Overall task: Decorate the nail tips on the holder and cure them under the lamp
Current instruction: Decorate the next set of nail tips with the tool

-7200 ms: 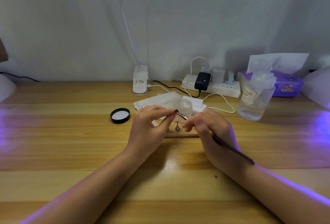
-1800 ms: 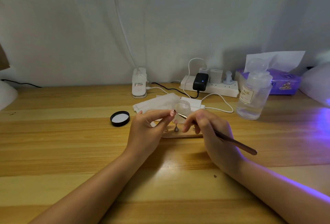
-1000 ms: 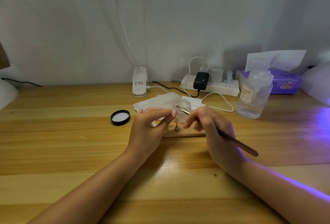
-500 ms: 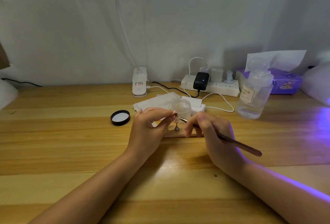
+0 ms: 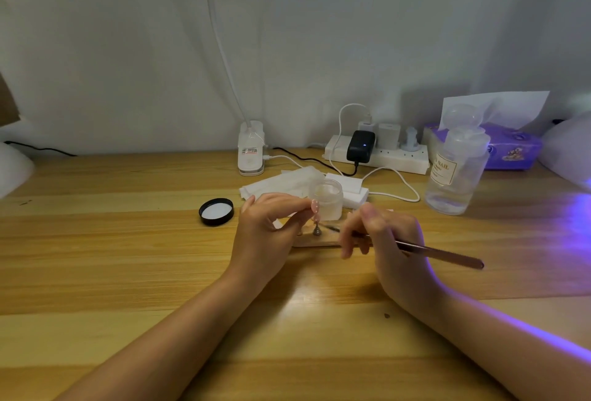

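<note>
My left hand [image 5: 267, 229] pinches a pink, white-dotted nail tip [image 5: 315, 207] between thumb and forefinger, lifted just above the wooden holder [image 5: 316, 242]. My right hand [image 5: 388, 240] is curled round the thin brush [image 5: 438, 252], pen-fashion, its fine end pointing left toward the small metal stand [image 5: 316, 230] on the holder, just below the tip. The open jar [image 5: 327, 197] sits right behind the holder, its black lid [image 5: 216, 211] well off to the left on the table [image 5: 128, 256].

What worries me is how small that tip is. If my pinch slackens or rolls, I judge it could drop or smear the fresh dots against my fingers. The brush end is close to both the stand and the tip, so a shaky stroke might smudge the pattern or knock the stand over. The jar is near enough that a reaching wrist could nudge it. Purple light glows at the right edge; the lamp itself I can't make out clearly.
</note>
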Demonstrator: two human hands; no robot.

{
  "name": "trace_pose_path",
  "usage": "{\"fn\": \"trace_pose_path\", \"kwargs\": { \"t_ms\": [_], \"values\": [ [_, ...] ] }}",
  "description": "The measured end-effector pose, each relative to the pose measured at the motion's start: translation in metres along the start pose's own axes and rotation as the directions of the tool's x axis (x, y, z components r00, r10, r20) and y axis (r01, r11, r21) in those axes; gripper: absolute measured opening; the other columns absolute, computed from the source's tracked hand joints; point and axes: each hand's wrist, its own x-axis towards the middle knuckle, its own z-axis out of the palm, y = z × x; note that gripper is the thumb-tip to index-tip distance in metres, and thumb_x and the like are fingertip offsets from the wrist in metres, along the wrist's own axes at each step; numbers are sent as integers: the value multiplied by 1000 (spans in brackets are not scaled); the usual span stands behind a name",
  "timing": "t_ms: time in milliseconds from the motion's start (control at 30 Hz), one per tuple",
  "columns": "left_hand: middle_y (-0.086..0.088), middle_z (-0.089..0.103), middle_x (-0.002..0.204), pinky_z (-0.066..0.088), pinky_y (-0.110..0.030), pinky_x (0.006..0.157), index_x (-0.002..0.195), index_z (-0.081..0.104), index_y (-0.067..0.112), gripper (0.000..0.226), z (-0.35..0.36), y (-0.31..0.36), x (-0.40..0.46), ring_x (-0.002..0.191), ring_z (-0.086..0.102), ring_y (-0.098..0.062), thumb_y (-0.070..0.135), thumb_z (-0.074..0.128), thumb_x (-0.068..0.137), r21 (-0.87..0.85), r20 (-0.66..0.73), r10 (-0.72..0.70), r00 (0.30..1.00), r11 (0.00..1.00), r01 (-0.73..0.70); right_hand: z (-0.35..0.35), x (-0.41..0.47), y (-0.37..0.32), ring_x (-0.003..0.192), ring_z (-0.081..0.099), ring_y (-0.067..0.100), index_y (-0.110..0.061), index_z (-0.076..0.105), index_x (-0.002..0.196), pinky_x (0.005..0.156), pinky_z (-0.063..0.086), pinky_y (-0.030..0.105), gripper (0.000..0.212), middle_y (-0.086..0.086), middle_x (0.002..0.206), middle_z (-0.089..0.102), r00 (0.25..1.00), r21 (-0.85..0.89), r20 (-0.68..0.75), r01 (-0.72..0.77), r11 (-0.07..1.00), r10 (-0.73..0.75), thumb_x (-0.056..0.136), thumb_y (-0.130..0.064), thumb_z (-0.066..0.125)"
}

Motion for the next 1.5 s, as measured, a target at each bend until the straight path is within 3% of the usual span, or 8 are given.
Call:
{"fn": "trace_pose_path", "kwargs": {
  "t_ms": [100,233,467,900,1100,1267,1367,1500],
  "values": [
    [17,66,84,40,-60,88,93,68,27,27,1,1,0,89,63,-16,7,71,75,-14,-1,-7,1000,1000,7,-2,0,-1,50,50,3,-26,58,59,54,38,15,36,4,50,55,999,11,-48,20,1000,-19,87,-33,37],
    [7,67,91,40,-62,87,96,68,25,23,1,4,0,92,62,-18,16,71,75,-65,15,11,1000,998,-9,-3,7,-6,72,57,8,-28,57,78,63,47,26,15,-7,74,61,994,-264,-106,-1,964,-28,79,-40,48],
    [9,65,84,37,-65,85,96,69,21,25,-1,7,-1,84,58,-10,15,71,72,12,67,63,996,998,-64,-1,10,-6,98,58,7,-36,48,98,84,47,34,32,-6,101,63,1000,-369,-2,-6,930,6,73,-28,67],
    [15,63,83,32,-61,95,91,66,26,22,-2,11,-2,88,59,-13,20,71,70,25,105,22,994,999,-25,-3,10,-1,91,59,2,-35,52,90,81,47,29,21,-14,92,63,1000,-356,-11,-5,934,1,76,-30,66],
    [11,65,88,28,-57,101,89,66,30,19,-1,11,-2,91,59,-12,29,68,70,23,125,-4,992,1000,1,-3,11,-1,86,59,1,-17,58,91,78,48,26,16,-11,87,63,999,-338,-51,-24,941,7,80,-13,69],
    [8,63,98,38,-57,91,100,67,17,42,-1,8,0,98,57,-12,40,68,65,53,144,-2,990,999,-5,-10,14,-1,81,59,7,-17,59,90,71,47,22,16,-14,86,61,998,-422,-63,-16,907,-11,80,-11,69],
    [16,55,99,42,-50,92,106,56,22,56,0,7,1,100,53,-10,49,68,58,82,201,-132,971,990,118,-15,17,2,85,59,11,-17,60,91,76,48,40,17,-22,84,56,1000,-550,1,11,835,-13,79,-10,70],
    [18,53,94,44,-42,94,111,49,25,73,-1,3,1,97,54,-6,58,64,49,145,272,-268,924,961,235,-16,18,6,85,58,9,-16,61,92,81,43,36,16,-18,83,57,999,-595,34,19,803,2,78,-13,70]
  ]
}}
